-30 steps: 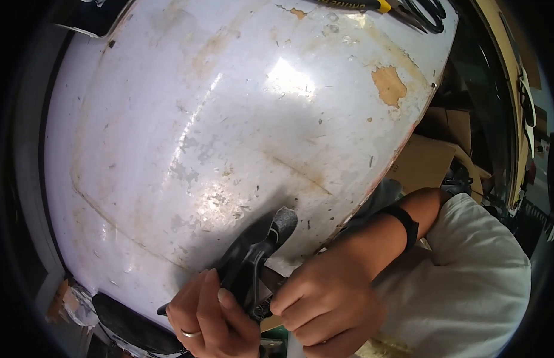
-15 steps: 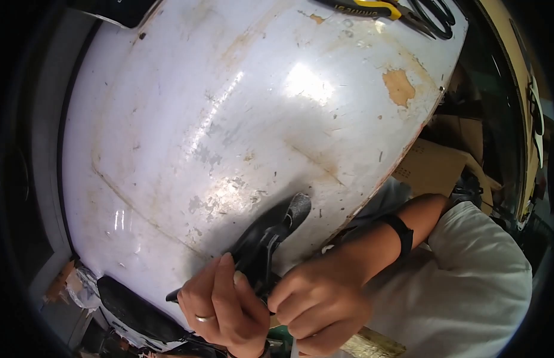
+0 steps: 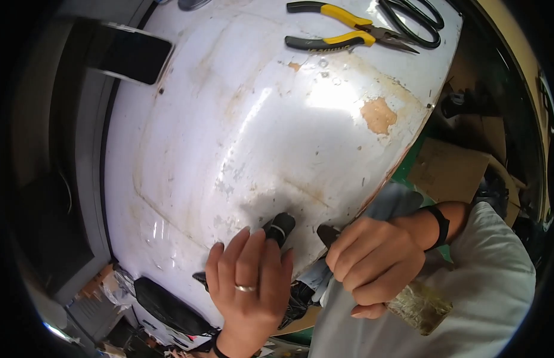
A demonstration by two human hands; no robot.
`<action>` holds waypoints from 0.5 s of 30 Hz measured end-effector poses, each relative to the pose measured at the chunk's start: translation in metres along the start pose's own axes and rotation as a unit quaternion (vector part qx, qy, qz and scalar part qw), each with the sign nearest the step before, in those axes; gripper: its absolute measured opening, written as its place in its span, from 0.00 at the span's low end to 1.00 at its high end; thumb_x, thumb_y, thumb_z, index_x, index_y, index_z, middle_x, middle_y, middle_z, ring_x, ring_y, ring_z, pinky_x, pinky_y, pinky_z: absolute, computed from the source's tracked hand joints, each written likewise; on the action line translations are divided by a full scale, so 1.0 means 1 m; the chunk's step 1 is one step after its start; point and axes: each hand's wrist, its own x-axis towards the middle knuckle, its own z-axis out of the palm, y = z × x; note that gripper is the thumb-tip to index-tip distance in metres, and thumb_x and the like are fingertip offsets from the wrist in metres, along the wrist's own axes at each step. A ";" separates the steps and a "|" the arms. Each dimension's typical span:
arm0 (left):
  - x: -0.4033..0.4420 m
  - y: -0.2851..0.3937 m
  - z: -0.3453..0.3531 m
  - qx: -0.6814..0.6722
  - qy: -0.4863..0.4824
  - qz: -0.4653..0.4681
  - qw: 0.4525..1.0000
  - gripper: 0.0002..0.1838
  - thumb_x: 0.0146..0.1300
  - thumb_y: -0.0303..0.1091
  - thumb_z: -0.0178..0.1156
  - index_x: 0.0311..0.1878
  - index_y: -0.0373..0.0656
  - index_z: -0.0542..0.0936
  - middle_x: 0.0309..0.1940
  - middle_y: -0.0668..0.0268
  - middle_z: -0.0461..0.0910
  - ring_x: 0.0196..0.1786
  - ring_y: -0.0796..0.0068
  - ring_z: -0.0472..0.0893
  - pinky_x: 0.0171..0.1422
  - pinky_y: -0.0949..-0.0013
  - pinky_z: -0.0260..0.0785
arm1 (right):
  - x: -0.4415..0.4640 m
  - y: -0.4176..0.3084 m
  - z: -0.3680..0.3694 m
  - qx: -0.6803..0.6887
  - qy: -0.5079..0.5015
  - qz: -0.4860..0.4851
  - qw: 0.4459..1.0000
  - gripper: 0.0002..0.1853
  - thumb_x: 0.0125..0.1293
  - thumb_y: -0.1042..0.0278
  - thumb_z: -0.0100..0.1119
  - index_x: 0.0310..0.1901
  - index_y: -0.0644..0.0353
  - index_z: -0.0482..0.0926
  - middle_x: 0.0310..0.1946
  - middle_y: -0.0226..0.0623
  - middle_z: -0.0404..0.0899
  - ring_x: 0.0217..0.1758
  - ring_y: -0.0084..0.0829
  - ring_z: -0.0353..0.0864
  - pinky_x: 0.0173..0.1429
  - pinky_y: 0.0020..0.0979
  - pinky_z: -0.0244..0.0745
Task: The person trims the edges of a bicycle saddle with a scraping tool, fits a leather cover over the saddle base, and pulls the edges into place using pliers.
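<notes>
My left hand (image 3: 247, 286), with a ring on one finger, lies over a black leather-looking piece (image 3: 282, 225) on the worn white surface (image 3: 187, 137). Its fingers are closed on the piece and hide most of it; a rounded end with a light band shows past the fingertips. My right hand (image 3: 375, 259) is a fist around a flat tool with a shiny, tape-wrapped handle (image 3: 421, 307). The tool's dark tip (image 3: 327, 234) sticks out near the table's edge, apart from the black piece. Its exact kind is unclear.
Yellow-and-black long-nose pliers (image 3: 348, 30) lie at the far right beside black-handled scissors (image 3: 420, 21). A phone (image 3: 140, 55) rests at the far left. A black pouch-like item (image 3: 169, 307) is at the lower left. Cardboard boxes (image 3: 447, 170) stand below the right edge.
My right hand has moved right, away from my left hand, with the tool now showing. My left hand has flattened further over the black piece. The view has shifted, showing more of the pliers and phone.
</notes>
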 end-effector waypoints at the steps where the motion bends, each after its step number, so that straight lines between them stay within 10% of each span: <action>1: -0.001 0.001 0.007 -0.001 -0.003 0.007 1.000 0.12 0.57 0.29 0.75 0.45 0.39 0.87 0.53 0.58 0.85 0.56 0.55 0.85 0.62 0.45 0.76 | -0.001 0.001 0.000 0.013 0.005 0.001 1.000 0.10 0.68 0.78 0.69 0.29 0.67 0.77 0.24 0.37 0.75 0.23 0.35 0.76 0.32 0.37 0.80; 8: -0.008 0.000 0.015 0.060 0.027 0.099 0.993 0.04 0.61 0.27 0.71 0.38 0.41 0.86 0.51 0.61 0.85 0.54 0.58 0.86 0.62 0.45 0.77 | -0.003 0.001 -0.005 0.026 0.006 -0.001 1.000 0.11 0.69 0.77 0.69 0.31 0.68 0.77 0.25 0.38 0.75 0.24 0.35 0.76 0.32 0.38 0.79; 15: 0.002 -0.022 0.009 -0.219 -0.035 -0.065 0.973 0.12 0.50 0.21 0.77 0.36 0.44 0.85 0.52 0.63 0.81 0.65 0.49 0.76 0.74 0.41 0.71 | 0.017 -0.008 0.007 -0.092 0.034 0.068 0.993 0.11 0.70 0.72 0.73 0.35 0.65 0.80 0.28 0.37 0.79 0.28 0.37 0.82 0.45 0.42 0.88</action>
